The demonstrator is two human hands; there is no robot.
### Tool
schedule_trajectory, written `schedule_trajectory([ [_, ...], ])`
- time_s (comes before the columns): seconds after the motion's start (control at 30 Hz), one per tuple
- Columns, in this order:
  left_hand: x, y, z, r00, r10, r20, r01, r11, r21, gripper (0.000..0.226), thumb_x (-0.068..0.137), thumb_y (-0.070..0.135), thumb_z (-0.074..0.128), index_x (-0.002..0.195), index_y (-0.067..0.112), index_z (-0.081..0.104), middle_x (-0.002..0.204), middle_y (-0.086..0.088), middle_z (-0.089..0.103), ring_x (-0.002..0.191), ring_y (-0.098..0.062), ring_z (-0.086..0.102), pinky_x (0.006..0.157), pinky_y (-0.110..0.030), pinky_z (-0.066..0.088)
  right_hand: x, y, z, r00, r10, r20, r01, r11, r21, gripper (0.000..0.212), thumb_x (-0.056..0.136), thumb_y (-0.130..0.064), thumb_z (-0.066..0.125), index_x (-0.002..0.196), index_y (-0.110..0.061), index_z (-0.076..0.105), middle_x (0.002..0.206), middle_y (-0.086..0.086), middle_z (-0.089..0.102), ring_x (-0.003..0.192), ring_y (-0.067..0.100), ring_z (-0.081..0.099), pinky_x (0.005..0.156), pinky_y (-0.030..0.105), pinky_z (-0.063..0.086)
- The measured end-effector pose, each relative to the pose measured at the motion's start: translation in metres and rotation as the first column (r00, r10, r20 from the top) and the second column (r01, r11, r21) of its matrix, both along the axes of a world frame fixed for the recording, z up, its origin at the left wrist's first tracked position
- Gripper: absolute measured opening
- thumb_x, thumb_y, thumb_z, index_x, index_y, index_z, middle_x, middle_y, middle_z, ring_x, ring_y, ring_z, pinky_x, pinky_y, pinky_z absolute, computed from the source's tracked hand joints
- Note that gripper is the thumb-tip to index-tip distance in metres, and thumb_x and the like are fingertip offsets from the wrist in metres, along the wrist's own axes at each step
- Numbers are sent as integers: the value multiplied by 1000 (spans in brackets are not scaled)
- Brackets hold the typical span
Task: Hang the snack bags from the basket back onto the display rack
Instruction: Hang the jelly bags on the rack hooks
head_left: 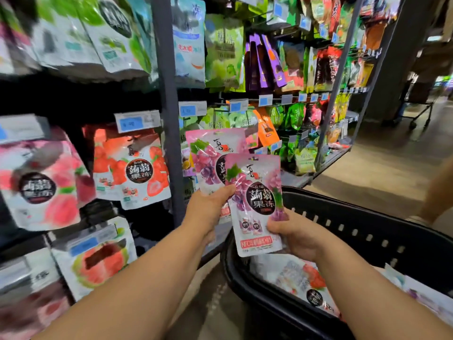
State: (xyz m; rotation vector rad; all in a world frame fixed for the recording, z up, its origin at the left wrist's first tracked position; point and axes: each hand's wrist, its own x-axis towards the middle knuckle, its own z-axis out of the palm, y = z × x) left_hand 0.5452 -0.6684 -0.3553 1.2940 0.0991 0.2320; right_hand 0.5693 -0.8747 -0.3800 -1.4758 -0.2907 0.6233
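Observation:
Two pink grape jelly bags are held up in front of the display rack (169, 114). My left hand (208, 209) grips the rear grape bag (208, 153) at its lower edge, thumb on its front. My right hand (294, 234) holds the front grape bag (257, 200) by its lower right corner. The front bag overlaps the rear one. Below them sits the black basket (367, 231), with a strawberry jelly bag (304, 280) lying inside it.
Strawberry bags (137, 168), peach bags (41, 185) and watermelon bags (98, 258) hang on the left rack. Green and purple snack bags fill the rack to the right. A person's arm (438, 190) shows at the right edge. The aisle floor opens to the right.

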Motion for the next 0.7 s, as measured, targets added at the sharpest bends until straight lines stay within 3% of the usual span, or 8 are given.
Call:
schedule_trajectory([
  [0.07, -6, 15, 5, 999, 36, -3, -36, 999, 16, 29, 78, 21, 80, 106, 14, 74, 100, -8, 77, 97, -31, 72, 95, -56, 52, 1, 17, 0, 998, 57, 21, -57, 998, -29, 105, 36, -35, 98, 125, -1, 54, 118, 24, 66, 102, 35, 64, 91, 55, 52],
  [0.13, -11, 33, 10, 995, 96, -1, -96, 995, 21, 21, 82, 16, 78, 102, 13, 74, 96, -7, 77, 92, -28, 73, 92, -52, 55, 4, 37, 1, 995, 84, 53, -84, 996, 7, 96, 40, -31, 97, 122, 0, 58, 119, 29, 65, 102, 38, 65, 93, 58, 50],
  [0.2, -16, 52, 14, 990, 139, 21, -140, 990, 36, 19, 82, 16, 78, 100, 15, 74, 93, -2, 78, 88, -20, 74, 88, -43, 57, 8, 59, 3, 990, 112, 91, -119, 989, 83, 82, 46, -25, 95, 118, -1, 64, 116, 30, 66, 97, 36, 68, 86, 47, 56],
  [0.3, -29, 82, 23, 979, 195, 53, -198, 978, 65, 21, 81, 17, 78, 101, 16, 73, 88, 7, 77, 84, -9, 73, 75, -26, 56, 16, 92, 5, 988, 112, 110, -130, 976, 174, 93, 40, -26, 98, 121, 3, 62, 115, 30, 66, 94, 37, 70, 81, 41, 57],
  [0.43, -48, 125, 29, 972, 226, 64, -232, 968, 92, 31, 80, 20, 81, 108, 13, 73, 98, -1, 77, 98, -22, 72, 91, -38, 55, 21, 138, 7, 988, 97, 123, -125, 961, 245, 106, 37, -25, 100, 129, 3, 54, 117, 30, 66, 98, 41, 68, 79, 43, 57],
  [0.5, -55, 146, 35, 966, 247, 80, -255, 958, 127, 37, 77, 26, 83, 109, 12, 72, 96, -2, 77, 96, -24, 73, 91, -39, 55, 19, 164, 12, 986, 95, 139, -131, 952, 276, 111, 34, -26, 101, 131, 1, 53, 117, 27, 67, 101, 42, 68, 79, 44, 58],
  [0.6, -67, 175, 50, 948, 303, 98, -315, 939, 141, 18, 84, 17, 76, 98, 7, 70, 71, 2, 75, 69, -12, 73, 68, -23, 58, 13, 202, 26, 983, 77, 167, -130, 933, 334, 101, 38, -21, 99, 128, -3, 56, 114, 23, 70, 98, 38, 70, 71, 39, 59],
  [0.7, -81, 203, 63, 934, 341, 103, -353, 927, 127, 19, 84, 17, 75, 101, 10, 71, 85, 1, 78, 82, -12, 74, 73, -25, 59, 8, 235, 41, 986, 52, 160, -113, 911, 396, 96, 39, -20, 98, 125, -5, 57, 111, 21, 71, 93, 35, 72, 67, 36, 59],
])
